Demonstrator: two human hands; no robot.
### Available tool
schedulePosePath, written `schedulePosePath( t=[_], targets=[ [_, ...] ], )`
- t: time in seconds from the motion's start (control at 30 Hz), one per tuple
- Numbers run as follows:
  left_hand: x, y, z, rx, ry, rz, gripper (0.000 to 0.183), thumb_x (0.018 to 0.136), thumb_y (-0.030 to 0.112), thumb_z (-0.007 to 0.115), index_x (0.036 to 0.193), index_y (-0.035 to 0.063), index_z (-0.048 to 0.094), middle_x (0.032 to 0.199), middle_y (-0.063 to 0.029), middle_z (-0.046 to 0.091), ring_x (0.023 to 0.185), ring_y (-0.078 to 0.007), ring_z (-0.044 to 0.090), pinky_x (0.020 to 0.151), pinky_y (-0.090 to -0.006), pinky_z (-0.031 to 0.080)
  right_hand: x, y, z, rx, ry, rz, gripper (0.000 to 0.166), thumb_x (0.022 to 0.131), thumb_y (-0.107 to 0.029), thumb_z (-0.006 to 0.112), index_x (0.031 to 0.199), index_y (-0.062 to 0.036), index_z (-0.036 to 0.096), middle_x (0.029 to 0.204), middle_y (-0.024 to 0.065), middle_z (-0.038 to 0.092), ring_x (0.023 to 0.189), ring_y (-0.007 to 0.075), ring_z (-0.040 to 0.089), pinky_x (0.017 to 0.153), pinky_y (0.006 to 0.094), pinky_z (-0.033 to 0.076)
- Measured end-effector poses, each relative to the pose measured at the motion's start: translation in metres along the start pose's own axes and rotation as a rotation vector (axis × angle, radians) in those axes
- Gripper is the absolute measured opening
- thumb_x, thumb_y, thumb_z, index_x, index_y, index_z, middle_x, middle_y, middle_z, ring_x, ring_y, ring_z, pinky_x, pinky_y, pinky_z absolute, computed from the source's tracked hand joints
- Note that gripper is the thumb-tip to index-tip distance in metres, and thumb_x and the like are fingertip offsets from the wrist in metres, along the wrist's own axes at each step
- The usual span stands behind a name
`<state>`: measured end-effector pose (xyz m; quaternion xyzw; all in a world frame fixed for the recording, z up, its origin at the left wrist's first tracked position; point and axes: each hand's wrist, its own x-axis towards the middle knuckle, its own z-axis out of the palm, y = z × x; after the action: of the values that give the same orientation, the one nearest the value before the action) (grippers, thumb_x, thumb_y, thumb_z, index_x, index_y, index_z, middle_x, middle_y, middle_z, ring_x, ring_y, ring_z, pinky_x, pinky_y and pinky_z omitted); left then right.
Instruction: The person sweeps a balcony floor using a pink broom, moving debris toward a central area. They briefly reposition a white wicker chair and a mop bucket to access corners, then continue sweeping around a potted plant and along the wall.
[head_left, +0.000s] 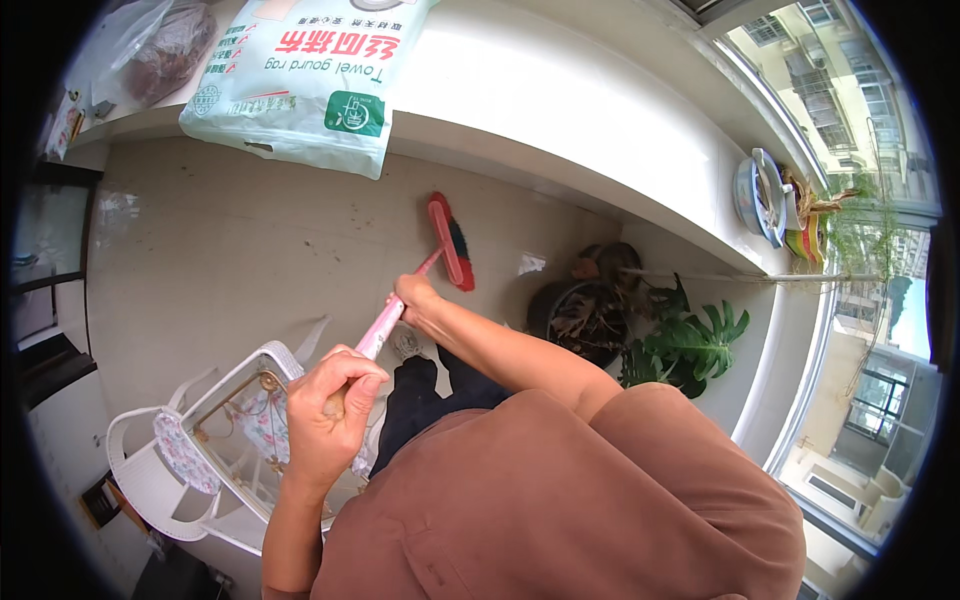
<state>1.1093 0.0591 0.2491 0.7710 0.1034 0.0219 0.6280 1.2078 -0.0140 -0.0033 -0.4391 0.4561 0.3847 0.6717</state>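
Both hands are on a broom with a pink handle (379, 330). My left hand (330, 412) wraps around the top end of the handle, with its tip showing between thumb and fingers. Lower down the shaft, nearer the floor, my right hand (415, 296) grips it. Beyond that hand, the broom head (448, 244) is at the tiled floor (247, 225); it has a pink back and red and dark bristles. Small dark specks of debris (361, 217) lie on the tiles to the left of the broom head.
A glass-topped white table (236, 427) and a white chair (154, 480) stand at left. Potted plants, including a black pot (577, 311) and broad green leaves (697, 341), occupy the right corner. A towel gourd rag bag (300, 82) overhangs the white ledge (540, 90). A basin (759, 196) sits farther along.
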Motion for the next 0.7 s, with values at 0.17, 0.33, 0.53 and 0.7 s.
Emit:
schedulePosePath(
  t=[0.17, 0.33, 0.53, 0.7],
  targets=[
    [0.016, 0.035, 0.011, 0.187, -0.002, 0.141, 0.007, 0.079, 0.0, 0.067, 0.079, 0.0009, 0.06, 0.067, -0.0054, 0.056, 0.063, -0.0185, 0.052, 0.056, -0.0281, 0.042, 0.002, -0.008, 0.044, 0.01, -0.222, 0.036, 0.012, 0.081, 0.006, 0.043, 0.09, 0.0043, 0.035, 0.064, 0.0098, 0.042, 0.047, 0.0189, 0.044, 0.039, 0.0341, 0.041],
    [0.0, 0.053, 0.017, 0.204, -0.063, 0.225, 0.017, 0.068, 0.005, 0.077, 0.074, 0.0038, 0.061, 0.065, -0.004, 0.057, 0.063, -0.0216, 0.054, 0.056, -0.0311, 0.045, -0.028, -0.019, 0.043, -0.026, -0.274, 0.089, 0.009, 0.082, 0.004, 0.043, 0.089, 0.003, 0.038, 0.061, 0.0077, 0.041, 0.044, 0.019, 0.045, 0.038, 0.0345, 0.042],
    [0.003, 0.046, -0.008, -0.009, -0.212, 0.281, 0.018, 0.067, 0.007, 0.08, 0.077, 0.0051, 0.065, 0.068, -0.0034, 0.059, 0.067, -0.0209, 0.056, 0.058, -0.0316, 0.047, -0.066, -0.043, 0.0, 0.002, -0.196, -0.042, 0.021, 0.085, 0.005, 0.05, 0.093, -0.0044, 0.033, 0.073, 0.0097, 0.044, 0.055, 0.0177, 0.047, 0.043, 0.0301, 0.042],
    [0.034, -0.017, -0.019, -0.186, -0.237, 0.224, 0.005, 0.079, 0.004, 0.069, 0.082, 0.0018, 0.066, 0.072, -0.0048, 0.06, 0.07, -0.0191, 0.055, 0.064, -0.0297, 0.045, -0.002, -0.051, -0.047, 0.186, 0.076, -0.138, 0.005, 0.083, 0.006, 0.043, 0.087, 0.0049, 0.042, 0.067, 0.014, 0.046, 0.052, 0.0257, 0.048, 0.048, 0.0402, 0.046]
  ],
)
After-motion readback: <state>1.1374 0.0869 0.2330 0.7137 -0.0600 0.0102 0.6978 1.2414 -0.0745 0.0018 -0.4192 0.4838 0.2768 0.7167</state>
